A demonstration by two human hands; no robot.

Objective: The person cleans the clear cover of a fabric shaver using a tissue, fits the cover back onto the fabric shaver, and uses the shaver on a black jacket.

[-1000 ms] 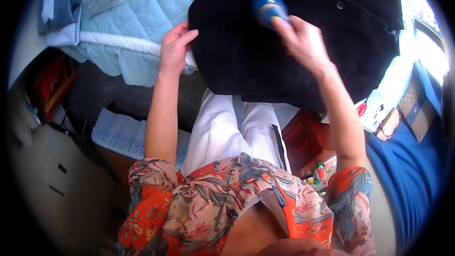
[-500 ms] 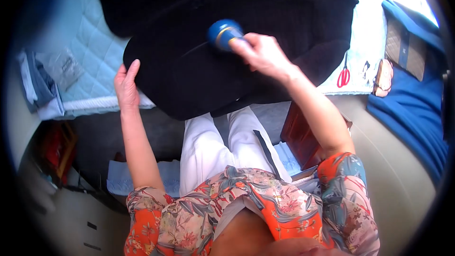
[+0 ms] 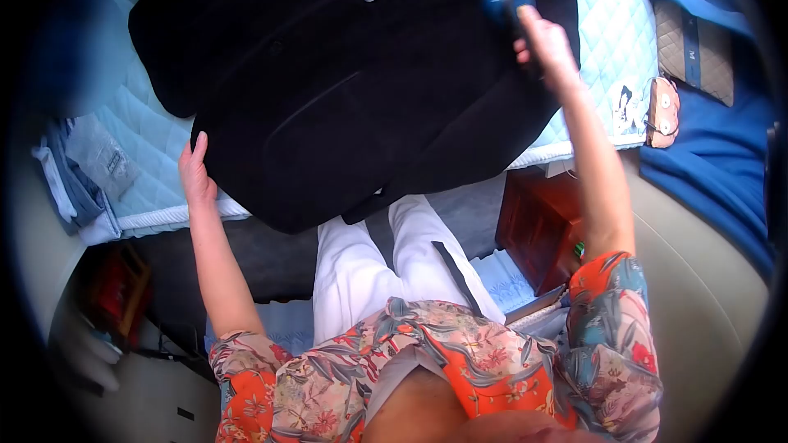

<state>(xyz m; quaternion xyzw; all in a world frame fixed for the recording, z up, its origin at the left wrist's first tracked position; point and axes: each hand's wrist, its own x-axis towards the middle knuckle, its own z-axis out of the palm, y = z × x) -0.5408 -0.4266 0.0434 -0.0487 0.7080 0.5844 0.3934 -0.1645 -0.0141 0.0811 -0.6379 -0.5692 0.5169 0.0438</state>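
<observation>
A black coat (image 3: 328, 123) with round buttons lies spread over the light blue quilted bed cover (image 3: 148, 94), its lower edge hanging past the bed's front. My left hand (image 3: 197, 174) grips the coat's left edge, thumb on top and fingers tucked underneath. In my right hand (image 3: 552, 53) is a blue fabric shaver (image 3: 502, 5) with a gold ring, its handle wrapped by my fingers. The round head is over the upper right part of the coat, slightly blurred.
A plastic packet (image 3: 103, 160) and folded clothes (image 3: 70, 189) lie at the bed's left. Beyond my right arm are a small pink pouch (image 3: 663, 111), a brown quilted item (image 3: 696, 53) and blue cloth (image 3: 710, 172). A reddish wooden cabinet (image 3: 533, 226) stands below the bed edge.
My right hand has carried the fabric shaver from the coat's middle to its upper right. The coat and my left hand appear lower and further left. The red scissors no longer show.
</observation>
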